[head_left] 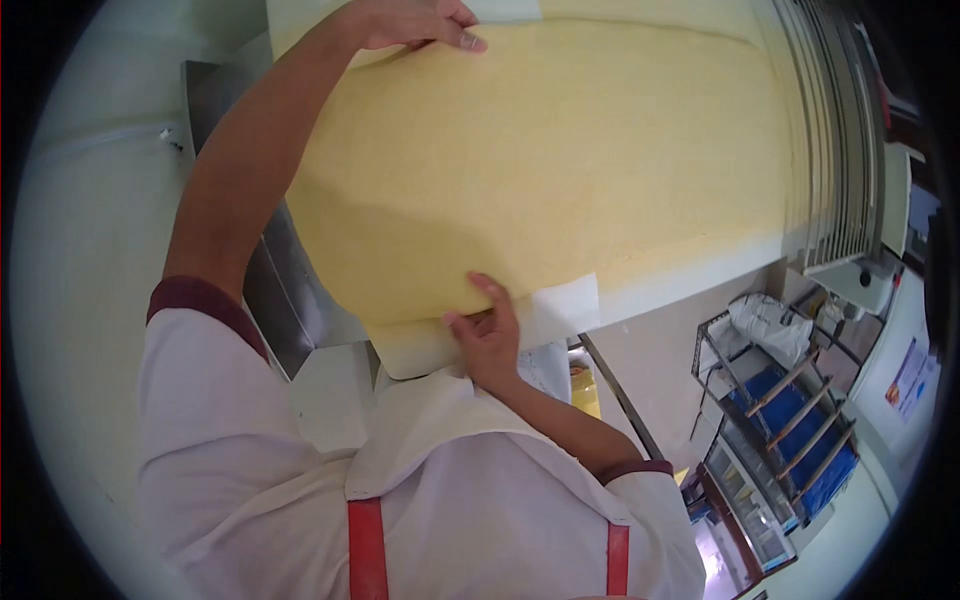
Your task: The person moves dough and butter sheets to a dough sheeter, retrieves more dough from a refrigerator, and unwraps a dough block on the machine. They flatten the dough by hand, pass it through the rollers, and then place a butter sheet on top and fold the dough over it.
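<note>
A broad, smooth yellow sheet that looks like dough (570,150) lies over a pale belt-like surface (690,285). At the sheet's far edge, near the top of the view, is my left hand (425,25), its thumb on top and some fingers out of sight. My right hand (490,335) holds the near edge between thumb and fingers, with part of the fingers hidden by the sheet. Beside my right hand, a white rectangular patch (568,305) shows at the sheet's near edge.
Metal bars of a machine guard (835,130) stand at the right end of the surface. Grey metal panels (285,290) are at the left. A wire rack (770,400) with blue material and a white bag stands at the lower right.
</note>
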Demonstrator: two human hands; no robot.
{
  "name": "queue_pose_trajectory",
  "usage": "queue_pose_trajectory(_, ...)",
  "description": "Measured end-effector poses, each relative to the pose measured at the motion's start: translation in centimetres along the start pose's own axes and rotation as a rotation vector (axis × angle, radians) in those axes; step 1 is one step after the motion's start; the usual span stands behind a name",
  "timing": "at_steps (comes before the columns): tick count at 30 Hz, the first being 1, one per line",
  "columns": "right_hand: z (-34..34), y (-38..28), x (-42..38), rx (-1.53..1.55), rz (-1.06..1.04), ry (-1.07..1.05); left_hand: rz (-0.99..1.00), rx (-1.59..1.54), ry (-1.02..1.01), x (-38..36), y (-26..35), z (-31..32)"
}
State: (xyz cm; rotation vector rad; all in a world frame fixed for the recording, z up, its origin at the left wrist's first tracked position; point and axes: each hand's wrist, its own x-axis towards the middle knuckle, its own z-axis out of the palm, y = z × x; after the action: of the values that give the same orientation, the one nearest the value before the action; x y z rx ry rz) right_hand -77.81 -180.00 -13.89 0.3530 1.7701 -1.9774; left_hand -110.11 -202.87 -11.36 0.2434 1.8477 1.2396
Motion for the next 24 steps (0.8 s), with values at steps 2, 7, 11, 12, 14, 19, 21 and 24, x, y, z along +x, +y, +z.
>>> queue_pose_trajectory(2,0.7,-0.8,-0.2,0.088,0.164,-0.187,-0.099,0.092,-0.057,-2.0,-1.2,-0.3)
queue_pose_trajectory(7,-6.2,-5.1,0.9,-0.299,0.244,-0.923,0.028,-0.140,0.509,-7.4,-7.5,-3.4)
queue_pose_trajectory(11,-12.2,-12.5,7.2,-0.471,-0.010,-0.784,0.271,-0.596,1.357,-14.3,-14.2,3.4)
queue_pose_trajectory(12,-13.2,-14.2,9.8,-0.637,-0.233,-0.698,0.257,-0.741,1.409,-15.4,-16.3,7.2)
queue_pose_trajectory(14,-14.7,-16.1,16.3,-0.715,-0.553,-0.549,0.307,-1.202,1.311,-16.6,-17.9,16.5)
queue_pose_trajectory(19,-9.5,-21.1,26.8,-1.099,-1.069,-0.473,0.179,-1.176,1.638,-14.8,-11.4,29.9)
queue_pose_trajectory(21,-6.8,-19.6,29.0,-1.135,-1.166,-0.486,0.217,-1.103,1.728,-14.1,-10.2,32.0)
queue_pose_trajectory(24,-4.8,-19.2,29.9,-1.265,-1.061,-0.783,0.205,-1.100,1.839,-13.2,-8.3,34.0)
